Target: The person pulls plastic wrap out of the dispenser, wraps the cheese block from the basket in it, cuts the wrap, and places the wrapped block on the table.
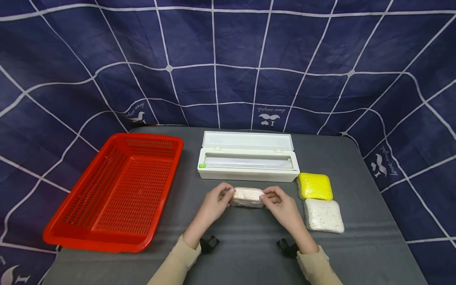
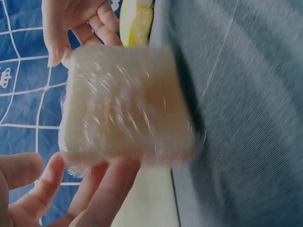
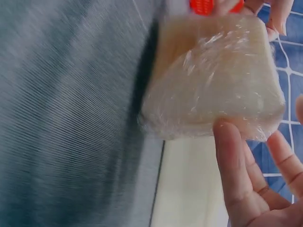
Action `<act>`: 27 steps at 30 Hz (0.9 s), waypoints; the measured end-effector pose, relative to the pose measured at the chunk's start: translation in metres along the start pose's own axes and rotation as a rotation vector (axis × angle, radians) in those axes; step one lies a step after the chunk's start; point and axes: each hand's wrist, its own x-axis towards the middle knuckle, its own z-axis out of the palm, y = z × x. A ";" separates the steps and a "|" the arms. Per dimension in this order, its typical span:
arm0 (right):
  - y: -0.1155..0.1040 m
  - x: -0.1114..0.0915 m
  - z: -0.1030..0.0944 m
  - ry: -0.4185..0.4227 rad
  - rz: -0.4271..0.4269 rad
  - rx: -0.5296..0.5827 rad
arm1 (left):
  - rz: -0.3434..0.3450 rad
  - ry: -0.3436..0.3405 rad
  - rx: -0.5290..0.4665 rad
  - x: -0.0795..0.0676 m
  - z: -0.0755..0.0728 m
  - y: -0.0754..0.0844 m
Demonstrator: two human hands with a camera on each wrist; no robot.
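Note:
A pale beige block wrapped in clear cling film (image 1: 248,197) is held up between my two hands in front of the dispenser. My left hand (image 1: 216,201) grips its left end, and my right hand (image 1: 279,204) has its right end. In the left wrist view the film on the block (image 2: 123,104) looks wrinkled and shiny, with left fingers (image 2: 111,189) against its lower edge. From the right wrist, a right fingertip (image 3: 228,142) presses the near edge of the block (image 3: 213,80). Just behind stands a white cling film dispenser (image 1: 249,174), lid raised, roll inside.
A red slotted basket (image 1: 144,239) occupies the left of the grey table. Right of the dispenser lie a yellow block (image 1: 315,186) and a speckled white block (image 1: 323,215), edge to edge. A dark blue checked cloth (image 1: 235,83) hangs behind and at the sides.

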 end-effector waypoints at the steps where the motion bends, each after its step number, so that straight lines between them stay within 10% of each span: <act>1: 0.001 -0.002 0.001 0.003 0.007 0.007 | 0.004 0.018 0.012 -0.002 0.001 0.000; 12: 0.012 -0.024 0.021 0.086 -0.060 -0.027 | 0.069 0.105 0.126 -0.027 0.021 -0.019; 27: 0.019 -0.034 0.035 -0.031 -0.023 -0.157 | 0.009 0.063 0.291 -0.041 0.038 -0.034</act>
